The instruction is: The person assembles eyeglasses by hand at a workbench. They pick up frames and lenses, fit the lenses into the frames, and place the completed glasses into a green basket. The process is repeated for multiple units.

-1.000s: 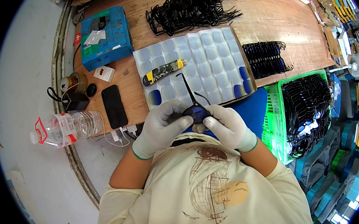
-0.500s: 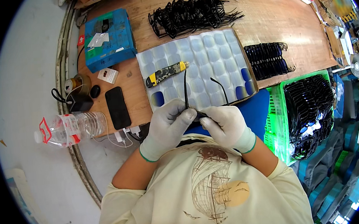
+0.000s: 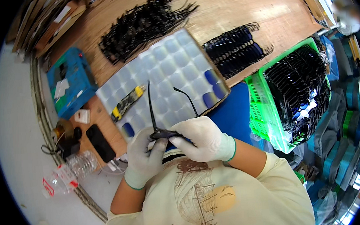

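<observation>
Close to my body, both gloved hands hold a pair of black eyeglasses [image 3: 164,133], its two temples pointing away from me. My left hand [image 3: 143,155] pinches the left part of the front between thumb and fingers. My right hand [image 3: 201,140] is closed around the other side, and its fingers cover much of that half. Whether lenses sit in the rims is hidden. Just beyond lies a shallow carton [image 3: 224,100] with rows of pale lenses [image 3: 166,67] and several dark blue ones [image 3: 209,99]. A yellow-and-patterned utility knife [image 3: 127,103] rests on the lenses.
Heaped black eyeglasses [image 3: 137,29] lie at the back, with neat rows [image 3: 234,51] to their right. A green basket [image 3: 257,106] full of glasses stands at right. Leftward are a blue box [image 3: 70,85], a phone [image 3: 100,143] and a large plastic bottle [image 3: 68,174].
My view has turned, so the table and its things appear rotated and shifted left. Both hands still hold the glasses, whose front now shows more between the fingers.
</observation>
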### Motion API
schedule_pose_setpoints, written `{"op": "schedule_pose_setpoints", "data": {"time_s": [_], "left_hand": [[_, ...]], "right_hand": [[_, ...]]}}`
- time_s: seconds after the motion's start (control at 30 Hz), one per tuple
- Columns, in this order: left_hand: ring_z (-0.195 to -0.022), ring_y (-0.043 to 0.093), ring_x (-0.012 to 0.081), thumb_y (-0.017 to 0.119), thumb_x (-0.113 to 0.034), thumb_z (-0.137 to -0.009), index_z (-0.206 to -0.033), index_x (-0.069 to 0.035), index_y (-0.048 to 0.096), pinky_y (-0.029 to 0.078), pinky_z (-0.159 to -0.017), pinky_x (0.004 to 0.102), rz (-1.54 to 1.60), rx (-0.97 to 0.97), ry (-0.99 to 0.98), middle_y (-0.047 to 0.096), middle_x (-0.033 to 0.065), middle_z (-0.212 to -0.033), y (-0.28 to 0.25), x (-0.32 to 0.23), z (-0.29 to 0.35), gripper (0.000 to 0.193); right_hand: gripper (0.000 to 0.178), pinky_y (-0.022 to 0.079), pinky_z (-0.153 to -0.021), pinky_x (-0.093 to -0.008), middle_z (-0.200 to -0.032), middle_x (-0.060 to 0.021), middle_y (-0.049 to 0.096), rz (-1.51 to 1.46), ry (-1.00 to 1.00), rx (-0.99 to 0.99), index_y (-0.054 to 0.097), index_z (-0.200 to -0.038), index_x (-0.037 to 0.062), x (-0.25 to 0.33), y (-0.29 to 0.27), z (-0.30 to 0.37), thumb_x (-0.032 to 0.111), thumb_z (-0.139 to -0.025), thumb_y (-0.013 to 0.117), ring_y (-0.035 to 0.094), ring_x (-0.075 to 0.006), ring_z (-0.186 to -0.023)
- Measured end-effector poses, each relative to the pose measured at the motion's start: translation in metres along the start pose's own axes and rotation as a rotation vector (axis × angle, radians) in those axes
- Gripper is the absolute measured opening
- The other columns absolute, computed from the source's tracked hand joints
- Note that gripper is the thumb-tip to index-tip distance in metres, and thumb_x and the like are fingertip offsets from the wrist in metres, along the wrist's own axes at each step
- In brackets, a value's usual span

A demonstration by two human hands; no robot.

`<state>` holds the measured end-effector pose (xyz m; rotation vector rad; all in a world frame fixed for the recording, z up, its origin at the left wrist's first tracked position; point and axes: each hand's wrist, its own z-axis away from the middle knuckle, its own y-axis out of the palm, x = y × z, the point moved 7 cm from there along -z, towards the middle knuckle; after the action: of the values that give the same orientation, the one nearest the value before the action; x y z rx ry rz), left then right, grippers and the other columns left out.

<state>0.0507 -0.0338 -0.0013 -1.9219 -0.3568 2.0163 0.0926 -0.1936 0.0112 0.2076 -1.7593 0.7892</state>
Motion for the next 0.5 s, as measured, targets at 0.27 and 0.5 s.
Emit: {"op": "schedule_pose_setpoints", "data": {"time_s": [0.27, 0.5], "left_hand": [[-0.088, 0.067, 0.0183, 0.064, -0.009, -0.094, -0.107, 0.003, 0.065, 0.053, -0.082, 0.0311, 0.180, -0.014, -0.126, 0.072, 0.0136, -0.101, 0.025, 0.039, -0.053, 0.018], [-0.087, 0.066, 0.0205, 0.068, -0.035, -0.097, -0.105, 0.000, 0.067, 0.053, -0.080, 0.0352, -0.149, -0.183, -0.120, 0.071, 0.0109, -0.099, -0.008, 0.065, -0.123, 0.037]], "right_hand": [[0.034, 0.055, -0.076, -0.0543, -0.088, -0.0272, 0.071, 0.779, 0.414, -0.630, 0.063, -0.101, 0.0018, -0.169, -0.262, -0.014, 0.033, -0.103, 0.051, 0.069, -0.0473, -0.084], [0.053, 0.047, -0.099, -0.0544, -0.109, -0.0325, 0.068, 0.724, 0.807, -0.449, 0.069, -0.107, 0.0000, -0.303, -0.302, -0.005, 0.044, -0.104, 0.039, 0.062, -0.0516, -0.108]]}}
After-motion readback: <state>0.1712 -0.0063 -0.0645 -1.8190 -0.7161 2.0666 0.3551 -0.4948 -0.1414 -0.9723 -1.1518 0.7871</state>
